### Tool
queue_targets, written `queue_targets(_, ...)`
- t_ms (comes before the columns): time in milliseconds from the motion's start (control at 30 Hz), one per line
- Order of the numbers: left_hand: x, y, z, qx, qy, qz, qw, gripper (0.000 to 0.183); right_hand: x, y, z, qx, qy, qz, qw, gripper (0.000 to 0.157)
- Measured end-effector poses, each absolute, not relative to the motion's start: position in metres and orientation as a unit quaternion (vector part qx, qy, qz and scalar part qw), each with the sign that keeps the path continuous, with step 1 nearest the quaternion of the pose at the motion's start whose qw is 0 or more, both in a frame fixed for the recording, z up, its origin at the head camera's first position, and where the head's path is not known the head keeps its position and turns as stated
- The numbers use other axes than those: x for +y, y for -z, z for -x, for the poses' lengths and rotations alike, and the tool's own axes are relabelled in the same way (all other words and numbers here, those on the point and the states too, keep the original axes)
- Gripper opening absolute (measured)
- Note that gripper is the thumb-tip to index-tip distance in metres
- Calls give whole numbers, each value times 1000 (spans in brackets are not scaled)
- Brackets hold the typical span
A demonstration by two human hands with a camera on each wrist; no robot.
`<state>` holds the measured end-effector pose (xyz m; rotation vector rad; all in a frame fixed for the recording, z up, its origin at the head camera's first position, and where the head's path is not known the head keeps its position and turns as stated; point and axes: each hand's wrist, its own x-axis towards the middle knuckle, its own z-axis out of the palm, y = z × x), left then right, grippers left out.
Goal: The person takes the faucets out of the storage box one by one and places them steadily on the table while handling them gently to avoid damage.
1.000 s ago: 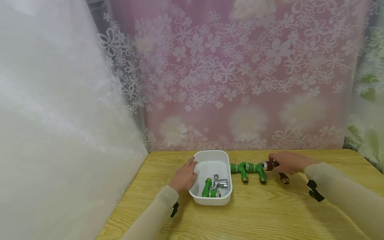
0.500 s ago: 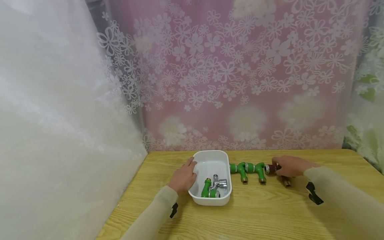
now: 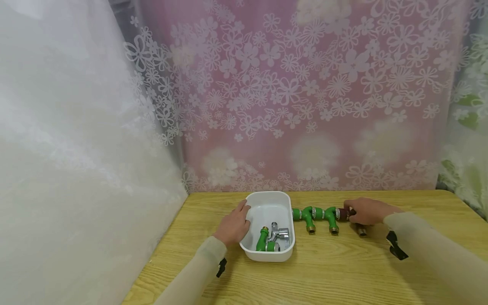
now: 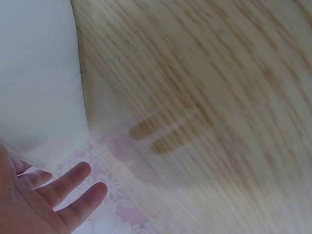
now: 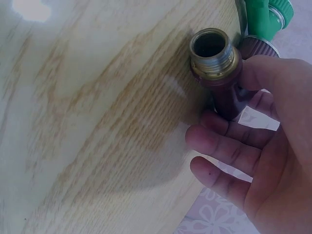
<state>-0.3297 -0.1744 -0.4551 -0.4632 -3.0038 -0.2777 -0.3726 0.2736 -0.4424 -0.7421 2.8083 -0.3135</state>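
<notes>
In the head view my right hand (image 3: 369,211) pinches a dark red pipe fitting (image 3: 343,214) at the right end of a row on the table. The right wrist view shows the brass-threaded outlet of that dark red fitting (image 5: 216,53) beside my thumb. To its left in the row lie two green pipe fittings, a nearer one (image 3: 331,216) and another green fitting (image 3: 308,215), with brass ends toward me. My left hand (image 3: 233,224) grips the left rim of a white plastic basin (image 3: 267,255), thumb inside. In the left wrist view some of its fingers (image 4: 73,183) stand extended.
Inside the basin lie a green pipe fitting (image 3: 263,240) and a chrome pipe fitting (image 3: 280,233). The wooden table (image 3: 324,275) reaches back to a pink flowered curtain (image 3: 305,84). A white sheet (image 3: 76,148) hangs at the left.
My right hand shifted the dark red fitting a little right, opening a gap, then brought it back left against the green fitting. The left hand and basin have stayed nearly still.
</notes>
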Motion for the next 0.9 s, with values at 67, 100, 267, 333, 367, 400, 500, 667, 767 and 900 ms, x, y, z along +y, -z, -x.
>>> queue_targets(67,-175,456,329,-983,93,151,44,48,274,443,373,955,105,255,108,23)
queue_targets(100,-175,456,329,-983,95,152,44,48,274,444,373,955,105,256,108,24)
queue_targets(267,-175,458,331,-983,93,152,47,48,275,442,373,957,104,247,111,34)
queue_targets(333,-175,458,331,-983,91,151,47,49,276,440,372,958,99,245,110,39)
queue_targets(367,-175,458,331,-983,91,150,47,49,276,438,371,959,94,245,108,41)
queue_targets(400,-175,457,331,-984,91,149,46,49,276,437,371,960,89,245,106,43)
queue_targets(500,-174,458,331,-984,91,147,44,49,275,432,367,962,72,246,97,47)
queue_targets(667,-174,458,331,-984,89,149,44,49,270,423,361,967,49,239,79,47)
queue_targets(767,-174,458,331,-983,93,153,48,49,265,417,358,968,45,239,67,45)
queue_targets(900,-174,456,331,-982,95,157,49,48,255,406,354,965,44,251,56,43)
